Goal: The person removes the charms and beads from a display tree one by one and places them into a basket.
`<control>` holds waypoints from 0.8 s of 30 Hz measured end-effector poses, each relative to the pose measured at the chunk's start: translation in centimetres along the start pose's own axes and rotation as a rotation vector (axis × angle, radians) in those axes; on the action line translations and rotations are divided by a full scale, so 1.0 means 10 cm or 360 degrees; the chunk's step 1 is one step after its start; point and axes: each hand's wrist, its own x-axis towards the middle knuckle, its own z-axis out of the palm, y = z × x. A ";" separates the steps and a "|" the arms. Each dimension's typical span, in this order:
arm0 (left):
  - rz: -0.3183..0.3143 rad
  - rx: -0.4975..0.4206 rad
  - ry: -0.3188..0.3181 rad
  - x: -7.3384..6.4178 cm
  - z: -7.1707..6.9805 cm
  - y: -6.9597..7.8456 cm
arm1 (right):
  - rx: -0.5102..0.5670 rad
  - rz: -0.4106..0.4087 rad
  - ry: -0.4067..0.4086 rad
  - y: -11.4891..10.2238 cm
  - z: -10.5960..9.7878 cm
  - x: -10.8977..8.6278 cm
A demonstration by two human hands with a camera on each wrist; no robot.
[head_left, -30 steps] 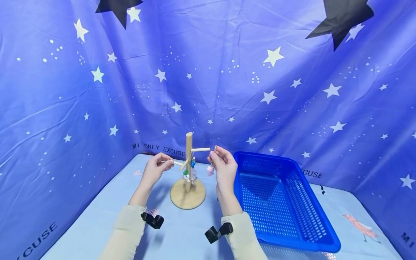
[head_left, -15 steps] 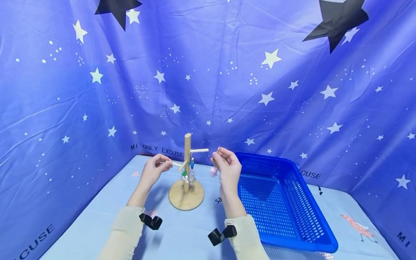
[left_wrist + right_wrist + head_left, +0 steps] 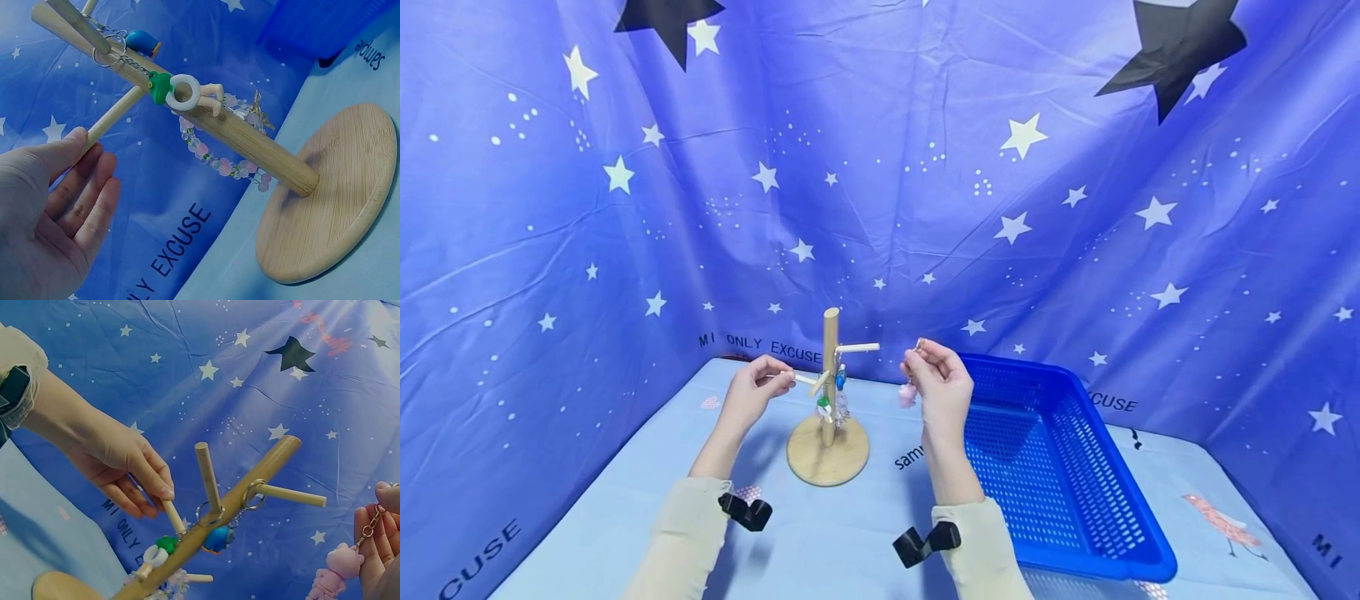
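My left hand [image 3: 752,396] pinches one peg [image 3: 114,120] of a wooden peg stand [image 3: 827,467] between thumb and fingertips. To the right of the stand, my right hand [image 3: 942,396] holds a keychain with a pink figure [image 3: 342,565]; the figure dangles on its chain below the fingers. On the stand's pegs hang a green frog keychain [image 3: 160,87] with a white ring round its body, and a blue keychain [image 3: 142,42]. A pink and clear bead bracelet [image 3: 219,164] hangs lower, partly behind the post.
A blue perforated plastic basket [image 3: 1097,570] stands to the right, partly behind my right hand. A pale blue printed cloth [image 3: 820,542] covers the table. Blue star-patterned curtains [image 3: 880,208] close off the back and sides.
My right hand has moved right, away from the upper peg's tip, carrying the pink keychain. The left hand keeps its pinch on the peg. The head view has shifted slightly.
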 end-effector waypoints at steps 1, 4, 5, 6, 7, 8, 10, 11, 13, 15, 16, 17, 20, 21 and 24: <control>0.0001 -0.0005 -0.0001 0.00 0.00 0.00 | -0.0003 -0.0009 -0.0003 -0.01 -0.01 0.00; -0.0002 -0.0019 -0.0003 -0.01 0.00 0.00 | -0.0015 -0.0040 -0.0021 -0.04 -0.04 0.01; -0.0004 -0.0024 -0.0003 -0.02 0.00 0.00 | -0.0015 -0.0050 -0.0024 -0.05 -0.06 0.02; -0.0010 -0.0030 0.0000 -0.02 0.00 0.00 | -0.0013 -0.0056 -0.0025 -0.06 -0.07 0.03; -0.0012 -0.0035 0.0000 -0.02 0.00 0.00 | -0.0013 -0.0062 -0.0027 -0.07 -0.08 0.03; -0.0013 -0.0035 -0.0002 -0.02 0.00 -0.01 | -0.0012 -0.0068 -0.0027 -0.09 -0.10 0.04; -0.0013 -0.0035 -0.0005 -0.03 0.01 -0.01 | -0.0008 -0.0076 -0.0026 -0.11 -0.13 0.05; -0.0011 -0.0034 -0.0007 -0.03 0.01 -0.01 | -0.0005 -0.0082 -0.0024 -0.12 -0.15 0.06; -0.0009 -0.0031 -0.0012 -0.03 0.01 -0.02 | -0.0005 -0.0088 -0.0022 -0.14 -0.19 0.07; -0.0009 -0.0030 -0.0017 -0.03 0.02 -0.02 | -0.0017 -0.0093 -0.0021 -0.16 -0.23 0.08; -0.0010 -0.0034 -0.0019 -0.03 0.02 -0.02 | -0.0026 -0.0098 -0.0020 -0.16 -0.24 0.10; -0.0009 -0.0040 -0.0019 -0.03 0.02 -0.02 | -0.0034 -0.0104 -0.0018 -0.17 -0.26 0.11; 0.0004 -0.0048 -0.0022 -0.02 0.01 -0.02 | -0.0048 -0.0128 -0.0020 -0.18 -0.30 0.15; 0.0010 -0.0052 -0.0023 -0.02 0.01 -0.01 | -0.0054 -0.0137 -0.0021 -0.19 -0.31 0.16; 0.0024 -0.0040 -0.0021 -0.01 -0.01 0.01 | -0.0059 -0.0150 -0.0026 -0.22 -0.32 0.20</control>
